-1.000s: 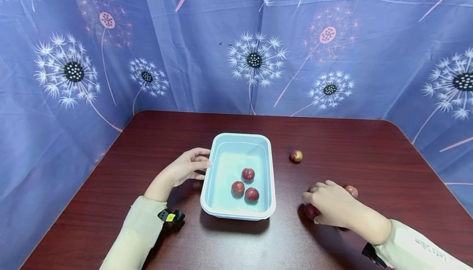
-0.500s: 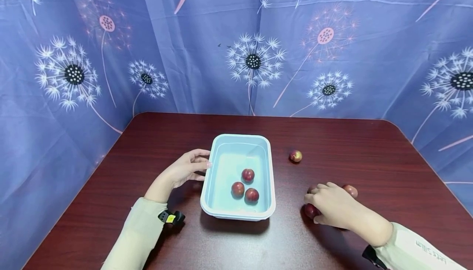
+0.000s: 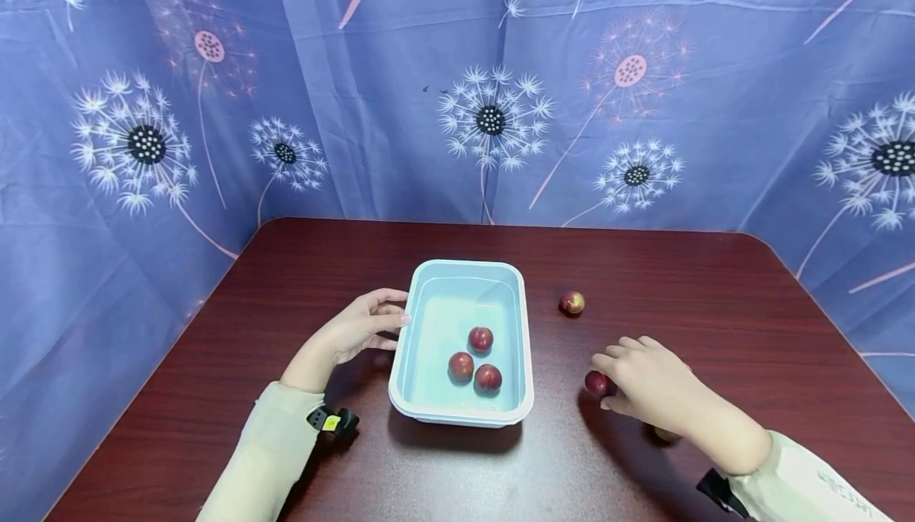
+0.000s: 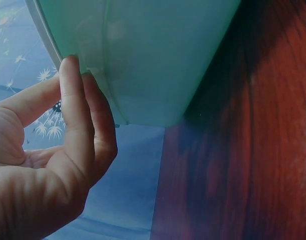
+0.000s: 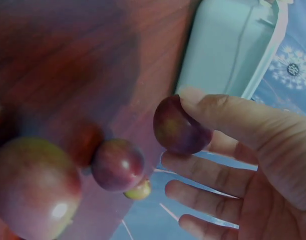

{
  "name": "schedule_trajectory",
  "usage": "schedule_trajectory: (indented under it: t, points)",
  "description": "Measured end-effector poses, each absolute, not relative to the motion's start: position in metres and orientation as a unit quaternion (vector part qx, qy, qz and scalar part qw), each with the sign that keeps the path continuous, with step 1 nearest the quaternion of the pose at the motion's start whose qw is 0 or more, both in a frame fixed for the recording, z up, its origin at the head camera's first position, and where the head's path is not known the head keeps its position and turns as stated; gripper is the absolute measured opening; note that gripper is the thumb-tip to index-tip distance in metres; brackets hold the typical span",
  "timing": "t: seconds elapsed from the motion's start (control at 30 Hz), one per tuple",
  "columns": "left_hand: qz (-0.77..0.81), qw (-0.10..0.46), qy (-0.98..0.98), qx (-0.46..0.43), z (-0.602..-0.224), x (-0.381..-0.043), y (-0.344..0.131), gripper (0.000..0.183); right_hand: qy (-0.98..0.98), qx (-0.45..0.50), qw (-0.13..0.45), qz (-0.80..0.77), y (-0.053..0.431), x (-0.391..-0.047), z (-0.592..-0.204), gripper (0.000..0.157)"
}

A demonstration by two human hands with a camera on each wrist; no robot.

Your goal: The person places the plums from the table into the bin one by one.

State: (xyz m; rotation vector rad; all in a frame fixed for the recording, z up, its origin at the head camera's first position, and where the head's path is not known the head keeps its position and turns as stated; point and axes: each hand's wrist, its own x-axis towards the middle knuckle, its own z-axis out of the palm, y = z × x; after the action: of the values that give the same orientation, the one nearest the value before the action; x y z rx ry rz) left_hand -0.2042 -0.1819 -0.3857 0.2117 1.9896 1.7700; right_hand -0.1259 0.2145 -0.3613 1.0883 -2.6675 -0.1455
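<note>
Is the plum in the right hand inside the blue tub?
No, the right hand pinches that plum over the table, to the right of the blue tub.
</note>
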Motion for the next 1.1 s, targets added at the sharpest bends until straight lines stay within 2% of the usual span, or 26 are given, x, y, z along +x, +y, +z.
schedule_trajectory:
  t: [0.57, 1.1]
  points:
    - [0.651, 0.237, 0.718, 0.073, -0.384, -0.204, -0.181, 0.052, -0.89, 0.389, 0.236, -0.019, 0.205, -0.139, -0.347, 0.044]
    - [0.654, 0.241, 0.713, 0.079, -0.383, -0.203, -0.181, 0.053, -0.891, 0.375, 0.257, 0.011, 0.186, -0.151, -0.331, 0.045]
